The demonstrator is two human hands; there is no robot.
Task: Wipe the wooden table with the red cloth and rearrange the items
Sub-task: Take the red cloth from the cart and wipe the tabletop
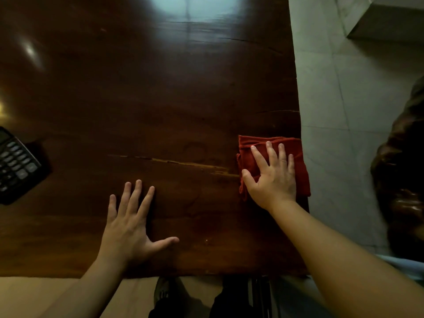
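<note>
Two flat palms, right hand (274, 177) pressing red cloth (298, 157) at wooden table (160, 99) right edge

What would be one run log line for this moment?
right hand: flat on red cloth, table's right edge | left hand: flat on table, empty | calculator: far left

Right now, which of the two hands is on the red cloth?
The right hand, spread flat on the folded red cloth at the wooden table's right edge. The left hand rests on bare wood.
</note>
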